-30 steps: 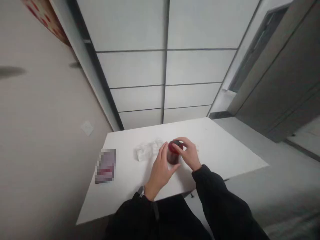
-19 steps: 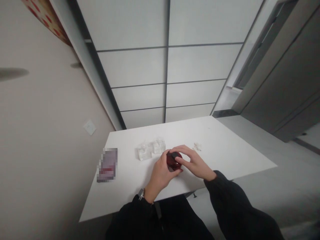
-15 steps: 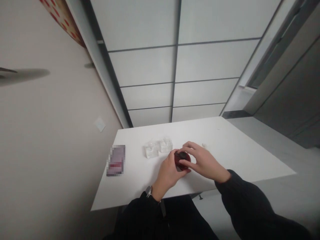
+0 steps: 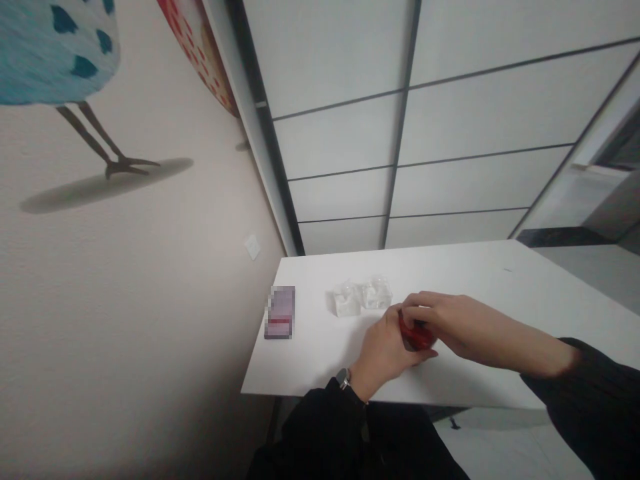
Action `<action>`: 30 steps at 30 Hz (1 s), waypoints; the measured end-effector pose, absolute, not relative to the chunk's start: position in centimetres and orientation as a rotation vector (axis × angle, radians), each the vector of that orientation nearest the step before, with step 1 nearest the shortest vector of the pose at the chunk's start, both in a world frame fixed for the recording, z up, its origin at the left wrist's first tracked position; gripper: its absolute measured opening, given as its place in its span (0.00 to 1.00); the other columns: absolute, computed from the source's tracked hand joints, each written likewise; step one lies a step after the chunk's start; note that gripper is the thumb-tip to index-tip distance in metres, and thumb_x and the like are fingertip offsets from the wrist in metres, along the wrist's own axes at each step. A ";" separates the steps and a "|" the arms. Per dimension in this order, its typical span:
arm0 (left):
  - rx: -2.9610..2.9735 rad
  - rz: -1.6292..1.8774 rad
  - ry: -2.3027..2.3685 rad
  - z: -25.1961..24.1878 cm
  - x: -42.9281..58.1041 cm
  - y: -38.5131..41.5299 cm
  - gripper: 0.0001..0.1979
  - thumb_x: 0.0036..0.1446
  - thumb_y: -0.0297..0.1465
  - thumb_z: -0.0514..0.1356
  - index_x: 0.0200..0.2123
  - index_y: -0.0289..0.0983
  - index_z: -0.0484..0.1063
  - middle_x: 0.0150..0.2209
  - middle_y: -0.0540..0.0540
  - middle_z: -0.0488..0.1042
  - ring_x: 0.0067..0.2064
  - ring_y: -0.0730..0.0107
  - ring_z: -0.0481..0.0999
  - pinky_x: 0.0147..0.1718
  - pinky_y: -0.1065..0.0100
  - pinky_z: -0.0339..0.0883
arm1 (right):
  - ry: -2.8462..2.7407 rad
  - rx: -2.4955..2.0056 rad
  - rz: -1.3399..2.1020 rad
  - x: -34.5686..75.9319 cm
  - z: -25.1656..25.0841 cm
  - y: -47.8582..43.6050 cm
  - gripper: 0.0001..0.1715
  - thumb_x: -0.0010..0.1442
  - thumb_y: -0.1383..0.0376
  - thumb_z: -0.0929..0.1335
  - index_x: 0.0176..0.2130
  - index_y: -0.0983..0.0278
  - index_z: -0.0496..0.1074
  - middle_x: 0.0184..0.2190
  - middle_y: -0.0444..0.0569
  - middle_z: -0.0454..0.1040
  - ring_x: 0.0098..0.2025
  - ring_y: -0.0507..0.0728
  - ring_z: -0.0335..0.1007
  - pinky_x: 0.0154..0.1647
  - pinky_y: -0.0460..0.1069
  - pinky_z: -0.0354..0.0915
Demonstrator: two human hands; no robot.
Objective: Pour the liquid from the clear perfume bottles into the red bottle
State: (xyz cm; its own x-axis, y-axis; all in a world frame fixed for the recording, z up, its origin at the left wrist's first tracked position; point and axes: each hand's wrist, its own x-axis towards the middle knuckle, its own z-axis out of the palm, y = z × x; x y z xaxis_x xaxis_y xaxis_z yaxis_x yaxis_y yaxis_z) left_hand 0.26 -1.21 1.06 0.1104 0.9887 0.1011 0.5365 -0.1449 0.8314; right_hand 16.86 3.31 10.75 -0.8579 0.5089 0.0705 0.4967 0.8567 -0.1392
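My left hand (image 4: 384,352) is wrapped round a small, round, glossy red object (image 4: 419,337), its thumb below and its fingers along the far left side. From the right, my right hand (image 4: 453,323) grips over the top of the same object with bent fingers, hiding its upper part. Exactly what kind of thing it is I cannot make out. Just beyond my left hand, a clear box-shaped piece (image 4: 347,300) and a second clear piece (image 4: 377,293) stand side by side on the white table (image 4: 310,367).
A blurred-out purple and red flat item (image 4: 281,313) lies near the table's left edge. The wall (image 4: 150,287) with painted birds borders the left. Behind the table rise white panelled doors (image 4: 345,200). A small thin mark (image 4: 507,270) shows at the far right of the tabletop.
The view has swung left, so everything sits further right. My right hand has turned and now covers the red object's dark top, which showed between its fingers before.
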 end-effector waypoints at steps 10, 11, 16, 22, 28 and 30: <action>1.783 0.907 1.522 1.2 0.0 -1.2 0.34 0.46 0.38 0.78 0.53 0.41 0.68 0.48 0.44 0.80 0.48 0.51 0.80 0.47 0.56 0.71 | -3.057 -0.703 0.404 16.7 13.5 3.9 0.17 0.56 0.83 0.66 0.34 0.63 0.75 0.40 0.49 0.78 0.44 0.59 0.72 0.42 0.51 0.63; 1.787 0.905 1.525 1.2 0.1 -1.1 0.33 0.46 0.37 0.78 0.52 0.41 0.68 0.48 0.44 0.80 0.48 0.51 0.80 0.46 0.57 0.71 | -3.047 -0.685 0.431 16.9 13.6 4.0 0.19 0.54 0.85 0.66 0.33 0.63 0.74 0.40 0.49 0.78 0.46 0.59 0.71 0.42 0.50 0.63; 1.810 0.899 1.554 1.2 0.8 -0.7 0.29 0.48 0.33 0.76 0.50 0.41 0.67 0.42 0.47 0.79 0.43 0.55 0.80 0.43 0.59 0.71 | -2.866 -0.584 0.475 18.0 13.2 4.3 0.20 0.56 0.85 0.65 0.35 0.63 0.76 0.41 0.49 0.78 0.47 0.58 0.71 0.44 0.50 0.66; 1.943 0.949 1.543 1.6 2.1 0.1 0.38 0.48 0.31 0.77 0.58 0.41 0.63 0.56 0.41 0.75 0.57 0.50 0.78 0.56 0.51 0.71 | -2.330 -0.741 0.565 22.6 10.0 4.2 0.10 0.68 0.70 0.69 0.48 0.59 0.77 0.49 0.52 0.77 0.50 0.59 0.76 0.54 0.55 0.73; 2.054 1.027 1.571 1.2 3.7 3.1 0.41 0.51 0.30 0.76 0.62 0.41 0.59 0.61 0.38 0.70 0.64 0.45 0.73 0.62 0.47 0.68 | -1.793 -1.097 0.661 26.8 0.4 2.1 0.08 0.67 0.58 0.70 0.43 0.60 0.76 0.46 0.52 0.80 0.51 0.61 0.78 0.52 0.58 0.76; 2.070 1.033 1.583 0.9 4.2 4.1 0.39 0.53 0.31 0.75 0.62 0.41 0.59 0.62 0.37 0.69 0.63 0.46 0.74 0.60 0.48 0.70 | -1.764 -1.172 0.651 27.0 -2.4 2.1 0.09 0.67 0.57 0.70 0.40 0.60 0.75 0.43 0.52 0.81 0.47 0.60 0.79 0.47 0.57 0.78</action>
State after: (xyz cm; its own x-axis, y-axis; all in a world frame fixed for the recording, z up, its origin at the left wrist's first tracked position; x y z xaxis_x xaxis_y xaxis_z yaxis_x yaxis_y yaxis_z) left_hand 4.20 4.07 0.92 0.1164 0.9328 0.3412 0.6880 -0.3235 0.6497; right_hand 27.01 2.08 -2.35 -0.1531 0.9092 0.3871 0.4394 0.4135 -0.7974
